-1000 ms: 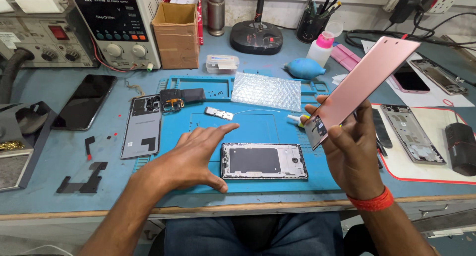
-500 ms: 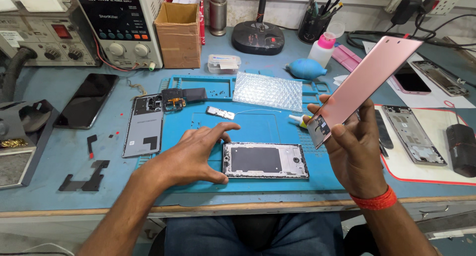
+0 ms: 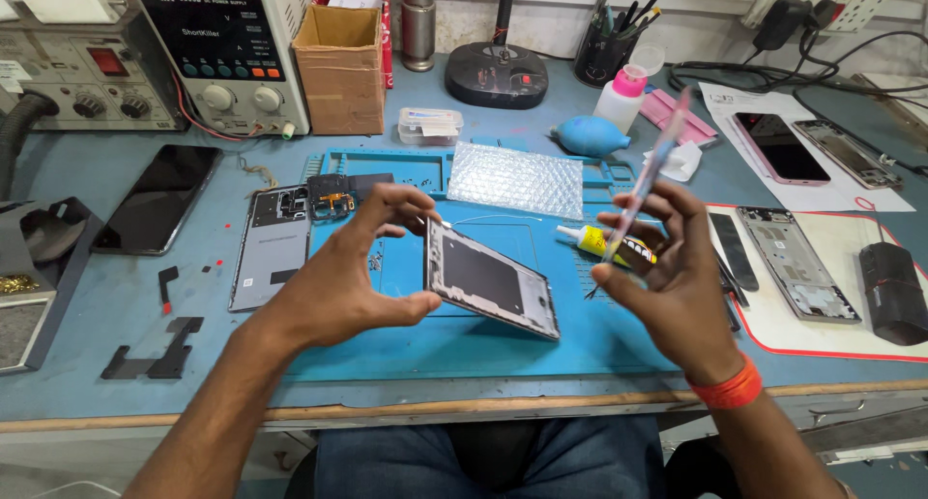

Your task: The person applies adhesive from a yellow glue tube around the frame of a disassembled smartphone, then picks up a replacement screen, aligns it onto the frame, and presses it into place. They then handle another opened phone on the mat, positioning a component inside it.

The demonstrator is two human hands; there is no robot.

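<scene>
At a blue counter point(image 3: 97, 315), the person's left hand point(image 3: 348, 277) gripped a phone frame point(image 3: 491, 288) by its upper-left corner, thumb below and fingers point(image 3: 411, 201) curled over the top edge, tilting it up so its far lower corner rested on the blue work mat point(image 3: 435, 339). The right hand point(image 3: 667, 267) pinched a thin pink back panel point(image 3: 650, 175) edge-on between thumb and fingers, held upright just right of the frame. A yellow glue tube point(image 3: 604, 243) lay behind those fingers; bubble wrap point(image 3: 517, 178) sat beyond both hands. Another opened phone point(image 3: 275, 243) lay left of the left hand's fingers, a black phone point(image 3: 159, 197) farther left.
</scene>
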